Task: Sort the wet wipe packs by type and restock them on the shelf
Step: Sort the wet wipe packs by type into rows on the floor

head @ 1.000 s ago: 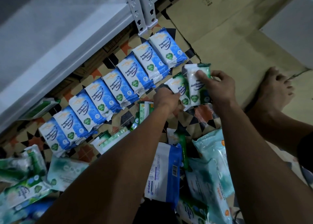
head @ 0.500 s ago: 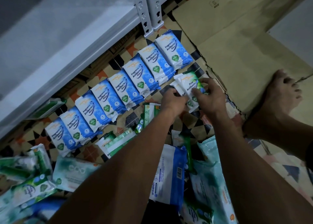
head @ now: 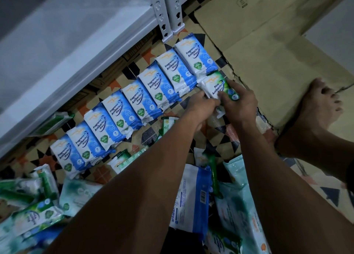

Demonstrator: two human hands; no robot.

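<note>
Nearest, the loose pile (head: 226, 211) lies partly under both forearms and cut off by the bottom edge; only "antabax" is readable on one blue-edged pack (head: 188, 202). Left hand (head: 202, 108) curls at the green pack's (head: 218, 87) near edge; fingertips hidden, grip cannot be confirmed. Right hand (head: 239, 102) pinches that pack, thumb on its face, lower part covered. Label: "Pine Antibacterial Wipes". Long axis runs near-to-far, tilted right, touching the blue row (head: 132, 108), eight packs reading "Fragrance Free Antibacterial Wipes". Beyond, the white shelf (head: 67, 48).
</note>
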